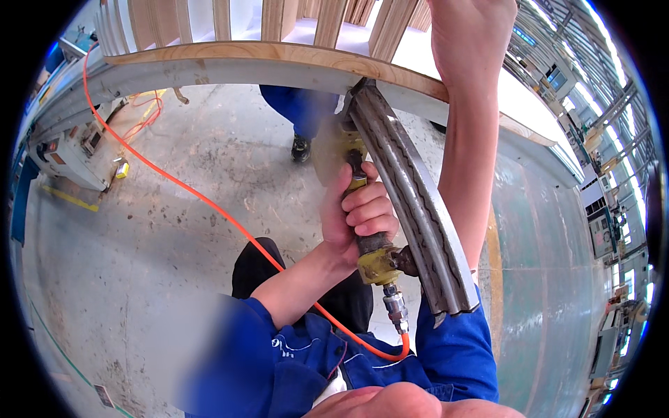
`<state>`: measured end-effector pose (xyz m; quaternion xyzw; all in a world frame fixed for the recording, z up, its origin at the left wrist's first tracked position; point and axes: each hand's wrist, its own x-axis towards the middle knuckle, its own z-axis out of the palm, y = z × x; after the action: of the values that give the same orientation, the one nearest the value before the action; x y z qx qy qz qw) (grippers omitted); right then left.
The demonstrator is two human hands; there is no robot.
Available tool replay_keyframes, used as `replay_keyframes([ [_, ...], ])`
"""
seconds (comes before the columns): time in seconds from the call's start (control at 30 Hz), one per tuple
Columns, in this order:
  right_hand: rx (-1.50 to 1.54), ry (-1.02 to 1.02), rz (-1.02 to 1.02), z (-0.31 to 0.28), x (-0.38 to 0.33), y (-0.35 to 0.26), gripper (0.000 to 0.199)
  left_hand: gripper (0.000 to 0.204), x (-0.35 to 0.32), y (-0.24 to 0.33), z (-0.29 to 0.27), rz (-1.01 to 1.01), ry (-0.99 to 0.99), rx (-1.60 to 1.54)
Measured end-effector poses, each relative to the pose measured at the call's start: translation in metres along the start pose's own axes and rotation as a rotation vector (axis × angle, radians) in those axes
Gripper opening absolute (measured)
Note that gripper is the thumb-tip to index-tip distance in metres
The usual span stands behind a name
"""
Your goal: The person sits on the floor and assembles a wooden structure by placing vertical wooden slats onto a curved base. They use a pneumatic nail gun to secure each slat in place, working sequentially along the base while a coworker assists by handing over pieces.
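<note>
My left hand (366, 205) is wrapped round the grip of a yellow and black air nailer (380, 265). Its long grey metal magazine (418, 209) slants from the wooden edge down toward my right sleeve. The nailer's nose end meets or nearly meets the front edge of a light wooden strip (279, 52); I cannot tell whether they touch. An orange air hose (230, 216) joins the metal coupling (396, 306) at the nailer's lower end. My right hand (474, 35) reaches over the panel at the top right, its fingers cut off by the picture's edge.
Several wooden slats (279, 17) stand in a row behind the strip, on a grey bench edge (230, 73). Beyond the bench show another person's blue trouser leg (293, 108) and dark shoe (300, 148). A pale machine box (73, 160) stands at the left, beside the trailing hose.
</note>
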<state>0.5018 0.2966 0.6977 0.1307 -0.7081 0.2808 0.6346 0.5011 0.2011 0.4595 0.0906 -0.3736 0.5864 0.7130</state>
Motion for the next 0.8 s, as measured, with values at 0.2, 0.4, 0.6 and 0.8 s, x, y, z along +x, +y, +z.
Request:
replay_keyframes([
  [0.2, 0.086, -0.071, 0.023, 0.0, -0.001, -0.01, 0.009, 0.035, -0.003, -0.004, 0.005, -0.001, -0.009, -0.019],
  [0.4, -0.087, 0.011, 0.04, -0.002, 0.0, -0.001, 0.008, 0.032, -0.003, -0.009, 0.009, 0.004, -0.018, -0.033],
  [0.6, -0.114, -0.095, -0.076, -0.014, 0.007, 0.01, 0.007, 0.025, -0.019, -0.004, 0.03, 0.055, 0.148, -0.03],
  [0.8, -0.175, -0.158, 0.064, -0.012, 0.0, -0.014, 0.038, 0.036, -0.077, 0.078, 0.078, 0.3, 0.423, 0.469],
])
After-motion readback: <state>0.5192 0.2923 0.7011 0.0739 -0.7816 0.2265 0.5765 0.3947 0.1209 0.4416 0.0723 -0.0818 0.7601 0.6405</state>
